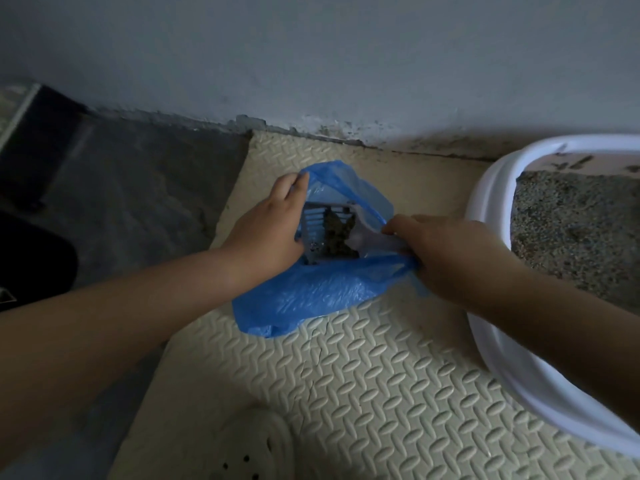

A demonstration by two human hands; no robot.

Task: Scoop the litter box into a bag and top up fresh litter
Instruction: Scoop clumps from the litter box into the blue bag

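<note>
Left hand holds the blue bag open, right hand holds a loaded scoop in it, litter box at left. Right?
No: in the head view the litter box sits at right, beside the right hand holding the scoop; the left hand holds the blue bag open.

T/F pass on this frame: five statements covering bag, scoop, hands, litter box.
1. The grey slotted plastic scoop sits inside the blue plastic bag, clumps on it. True.
2. The left hand hangs idle. False: it pinches the bag's rim open.
3. The right hand grips the scoop's handle. True.
4. The white plastic litter box is empty. False: it holds grey litter.
5. The bag lies on bare concrete. False: it lies on the cream embossed foam mat.
</note>
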